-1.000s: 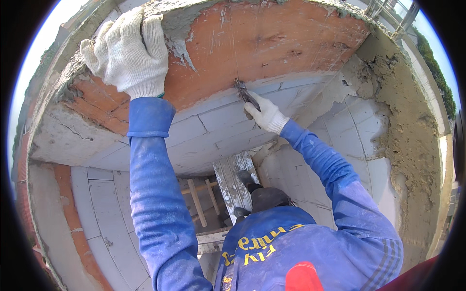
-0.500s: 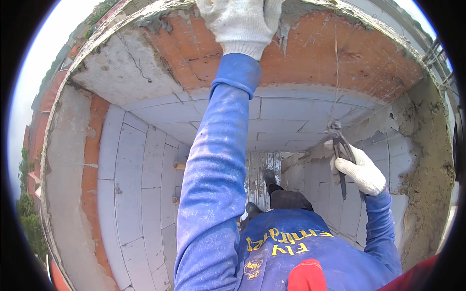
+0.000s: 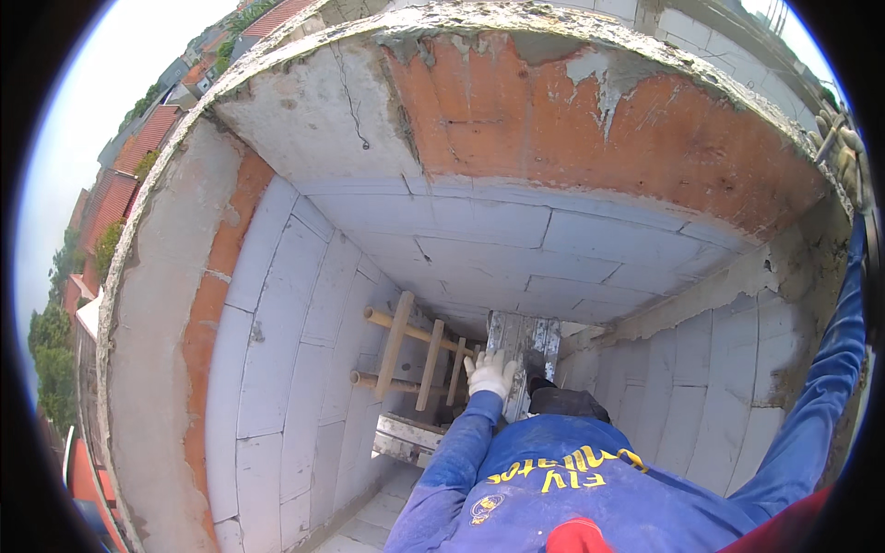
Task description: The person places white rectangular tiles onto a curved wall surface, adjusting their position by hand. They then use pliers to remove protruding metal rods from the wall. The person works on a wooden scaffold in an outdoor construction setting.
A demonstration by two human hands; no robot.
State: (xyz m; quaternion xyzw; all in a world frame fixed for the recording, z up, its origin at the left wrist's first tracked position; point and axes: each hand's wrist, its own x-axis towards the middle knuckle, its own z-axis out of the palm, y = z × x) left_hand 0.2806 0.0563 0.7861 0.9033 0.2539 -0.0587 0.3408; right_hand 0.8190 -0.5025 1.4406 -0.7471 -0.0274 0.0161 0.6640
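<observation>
My left hand [image 3: 490,376], in a white knitted glove, is low in front of my body with its fingers spread and nothing in them. Beneath it are a pale, paint-spattered plank [image 3: 522,334] and a ladder of wooden poles and rungs [image 3: 430,367]; I cannot tell whether it touches either. My right arm reaches far out to the right. My gloved right hand [image 3: 843,158] is at the top rim of the wall, its fingers curled round a dark narrow shape that looks like the pincers, mostly hidden at the picture's edge.
Walls of pale grey blocks [image 3: 277,369] enclose me, topped by an orange-red band [image 3: 599,120] and a rough mortar rim [image 3: 516,17]. A short wire [image 3: 348,97] sticks out of the concrete. Boards [image 3: 406,438] lie below the ladder. Tiled roofs [image 3: 111,203] stand outside, left.
My left hand has left the top of the front wall and come down by my body. My right hand has swung up and outward to the right rim. My view has shifted, showing the ladder.
</observation>
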